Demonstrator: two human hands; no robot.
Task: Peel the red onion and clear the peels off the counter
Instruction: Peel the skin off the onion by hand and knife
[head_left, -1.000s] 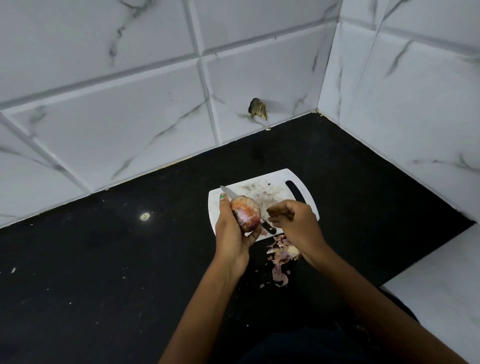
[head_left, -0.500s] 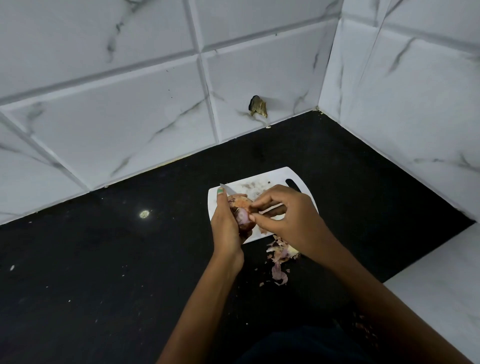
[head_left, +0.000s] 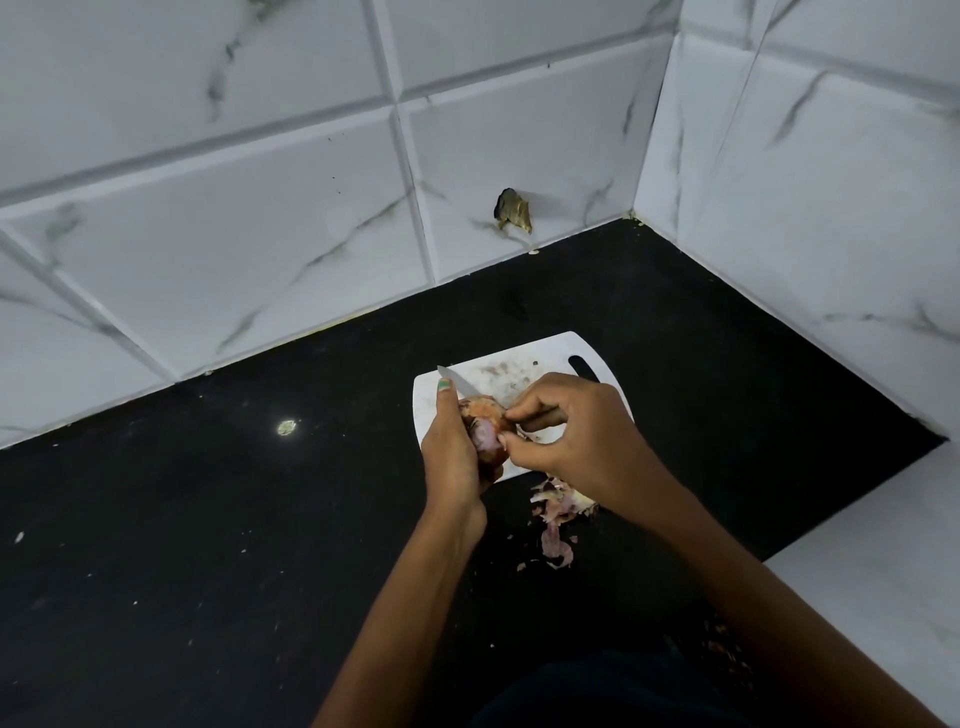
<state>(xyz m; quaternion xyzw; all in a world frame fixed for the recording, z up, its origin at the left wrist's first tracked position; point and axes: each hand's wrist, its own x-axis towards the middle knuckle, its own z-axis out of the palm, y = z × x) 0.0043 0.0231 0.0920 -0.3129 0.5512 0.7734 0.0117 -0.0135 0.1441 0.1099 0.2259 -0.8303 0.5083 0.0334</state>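
Left hand (head_left: 453, 451) gripping red onion (head_left: 485, 427) above cutting board (head_left: 519, 371) to steady it; right hand (head_left: 576, 435) pinching loose skin to strip it. Knife (head_left: 457, 383) lying on board, far side. Peels (head_left: 558, 512) heaped near, on counter (head_left: 208, 519).

Bare forearms, green-painted left thumbnail (head_left: 444, 384)

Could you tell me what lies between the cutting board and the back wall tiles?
In the head view, only bare black counter separates the cutting board from the tiles.
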